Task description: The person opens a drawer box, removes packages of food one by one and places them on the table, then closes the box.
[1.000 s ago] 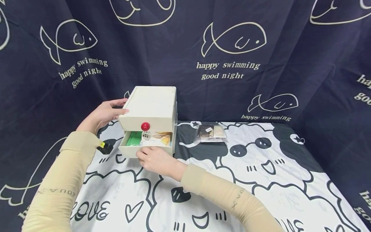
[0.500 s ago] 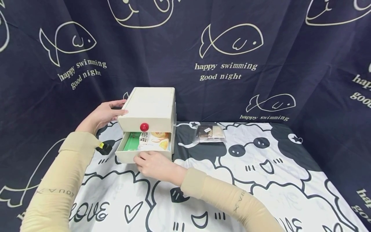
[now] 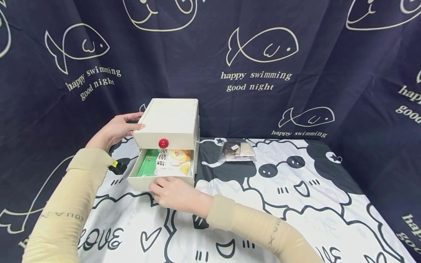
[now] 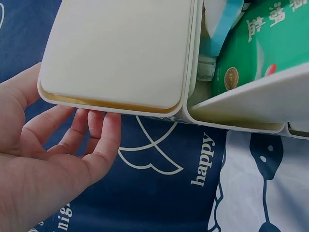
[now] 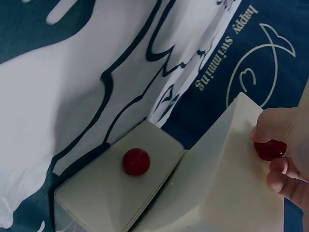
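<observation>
A white drawer cabinet [image 3: 172, 113] stands at the left of the head view, its middle drawer [image 3: 139, 183] pulled out. My right hand [image 3: 175, 195] pinches that drawer's red knob [image 5: 270, 150] between thumb and fingers. Inside lie a green packet [image 3: 147, 162] and a white packet [image 3: 174, 162] with fruit pictures; the left wrist view also shows a small ribbed cap [image 4: 206, 68]. My left hand [image 3: 116, 129] touches the cabinet's left side, fingertips along its edge and thumb near the top front corner. Another red knob [image 3: 163, 143] marks the top drawer, which is pushed in.
Below the pulled drawer, a bottom drawer with its own red knob [image 5: 136, 162] is pushed in. A clear bag [image 3: 236, 151] with dark and pale contents lies right of the cabinet. Behind hangs a dark blue fish-print curtain [image 3: 184, 73]; a cartoon-print cloth [image 3: 279, 226] covers the table.
My right hand has drawn the middle drawer further out, toward me, and more of the green and white packets shows. The left hand stays in place on the cabinet.
</observation>
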The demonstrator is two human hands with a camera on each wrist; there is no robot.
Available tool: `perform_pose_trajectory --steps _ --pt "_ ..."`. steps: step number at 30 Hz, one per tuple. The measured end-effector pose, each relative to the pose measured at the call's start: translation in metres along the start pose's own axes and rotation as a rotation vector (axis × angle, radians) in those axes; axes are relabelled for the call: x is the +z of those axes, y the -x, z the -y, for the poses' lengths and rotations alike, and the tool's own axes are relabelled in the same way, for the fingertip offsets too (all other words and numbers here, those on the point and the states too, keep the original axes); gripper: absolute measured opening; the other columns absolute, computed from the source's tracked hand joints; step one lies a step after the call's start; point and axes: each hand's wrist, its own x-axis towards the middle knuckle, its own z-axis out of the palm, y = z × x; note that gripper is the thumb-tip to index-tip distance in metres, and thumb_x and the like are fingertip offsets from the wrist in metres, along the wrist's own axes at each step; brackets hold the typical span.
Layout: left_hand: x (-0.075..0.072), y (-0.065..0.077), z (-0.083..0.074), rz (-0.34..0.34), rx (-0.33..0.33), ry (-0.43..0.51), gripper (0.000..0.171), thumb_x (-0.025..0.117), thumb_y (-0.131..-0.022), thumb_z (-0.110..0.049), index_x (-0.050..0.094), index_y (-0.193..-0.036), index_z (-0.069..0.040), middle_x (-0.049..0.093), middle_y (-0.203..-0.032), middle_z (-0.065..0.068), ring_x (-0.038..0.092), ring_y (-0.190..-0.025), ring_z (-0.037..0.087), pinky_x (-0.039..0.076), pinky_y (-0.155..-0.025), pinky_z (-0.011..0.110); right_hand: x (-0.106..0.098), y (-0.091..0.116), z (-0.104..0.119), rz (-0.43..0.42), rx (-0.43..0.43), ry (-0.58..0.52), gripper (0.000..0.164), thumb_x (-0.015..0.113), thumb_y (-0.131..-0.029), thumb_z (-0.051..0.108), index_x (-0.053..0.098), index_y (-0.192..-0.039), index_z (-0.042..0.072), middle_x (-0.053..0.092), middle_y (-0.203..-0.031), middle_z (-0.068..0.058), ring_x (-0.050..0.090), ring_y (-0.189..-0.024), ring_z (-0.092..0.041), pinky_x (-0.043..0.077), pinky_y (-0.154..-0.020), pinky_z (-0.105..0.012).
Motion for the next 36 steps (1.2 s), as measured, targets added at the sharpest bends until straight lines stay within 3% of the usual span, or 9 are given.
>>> perform_pose_trajectory --steps 4,11,28,36 --pt "0.000 0.000 0.000 -0.002 0.006 -0.003 0.075 0.067 -0.089 -0.021 0.026 -0.150 -0.011 0.027 -0.152 0.013 0.041 -0.126 0.025 0.041 -0.098 0.037 -0.002 0.001 0.004 -0.014 -0.012 0.002 0.026 0.048 -0.095 0.018 0.071 -0.105 0.026 0.055 -0.104 0.007 0.051 -0.094 -0.012 0.045 -0.077 -0.020" --pt "0.000 -0.001 0.002 -0.012 -0.008 -0.008 0.080 0.070 -0.085 -0.027 0.025 -0.150 -0.011 0.025 -0.154 0.014 0.036 -0.133 0.029 0.035 -0.106 0.047 0.004 0.004 0.011 -0.040 -0.030 0.002 0.027 0.046 -0.096 0.018 0.072 -0.102 0.025 0.055 -0.099 0.007 0.051 -0.090 -0.011 0.045 -0.074 -0.020" --pt "0.001 0.000 0.002 -0.008 -0.012 0.011 0.078 0.070 -0.086 -0.024 0.026 -0.150 -0.012 0.025 -0.153 0.013 0.036 -0.132 0.028 0.033 -0.107 0.047 0.010 0.004 0.018 -0.026 -0.047 -0.013 0.030 0.045 -0.095 0.014 0.072 -0.105 0.024 0.055 -0.099 0.008 0.051 -0.090 -0.010 0.045 -0.074 -0.019" --pt "-0.001 -0.001 0.003 -0.002 -0.010 0.024 0.075 0.067 -0.089 -0.019 0.024 -0.150 -0.012 0.022 -0.154 0.014 0.034 -0.132 0.028 0.031 -0.108 0.048 -0.012 0.003 0.004 -0.023 -0.086 -0.004 0.030 0.045 -0.095 0.015 0.070 -0.109 0.026 0.057 -0.101 0.010 0.051 -0.091 -0.007 0.044 -0.074 -0.015"
